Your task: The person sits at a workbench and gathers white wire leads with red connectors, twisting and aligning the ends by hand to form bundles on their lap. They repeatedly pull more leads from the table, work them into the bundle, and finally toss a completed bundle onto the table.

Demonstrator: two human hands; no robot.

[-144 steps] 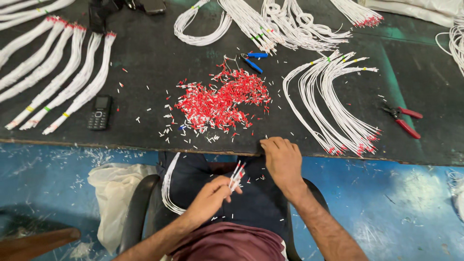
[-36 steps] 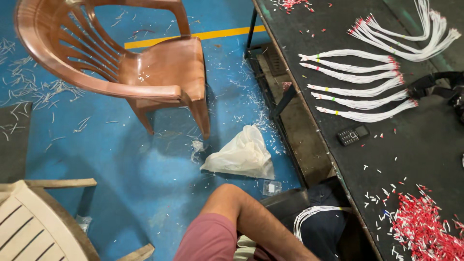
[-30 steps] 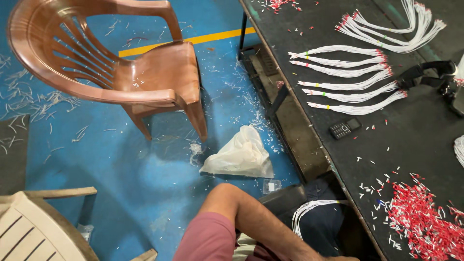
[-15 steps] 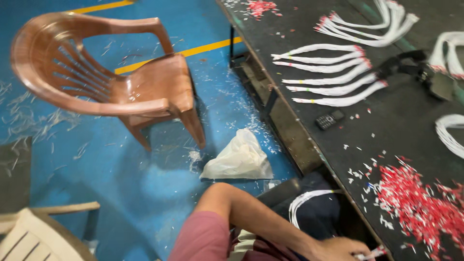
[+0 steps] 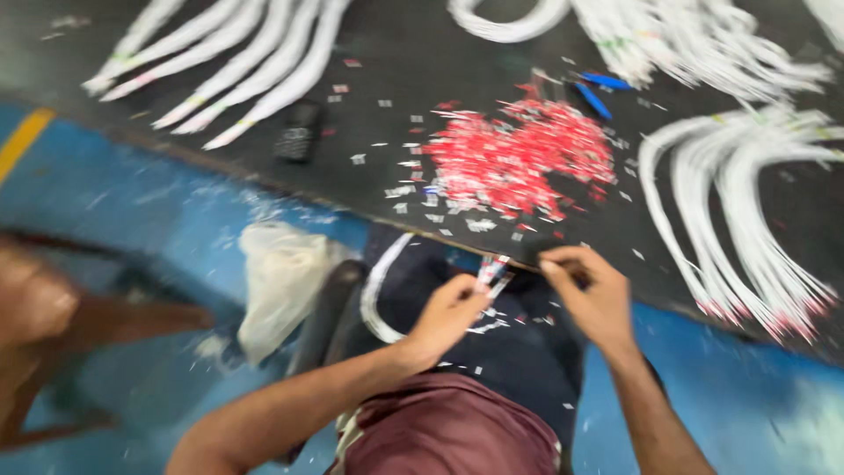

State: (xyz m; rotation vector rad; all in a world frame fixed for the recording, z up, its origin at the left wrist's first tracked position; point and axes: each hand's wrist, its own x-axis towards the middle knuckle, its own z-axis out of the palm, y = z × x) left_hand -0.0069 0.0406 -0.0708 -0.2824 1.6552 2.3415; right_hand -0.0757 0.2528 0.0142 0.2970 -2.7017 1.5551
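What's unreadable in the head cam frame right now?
- Right hand: motion blur; whether its fingers pinch anything cannot be told.
- Wire ends in the left hand: too small and smeared to count the strands.
- Red scrap pile: blurred, single pieces not separable.
- Blue-handled tool: blurred, type unclear.
- White wire bundles: cut off at the right and top edges.

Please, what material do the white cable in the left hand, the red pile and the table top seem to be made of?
White cable in the left hand: probably plastic-sheathed wire, smooth, since it bends in a soft loop.
Red pile: likely cut plastic insulation, many small bright bits.
Table top: a dark, matte sheet, perhaps rubber or painted board; blur leaves this open.
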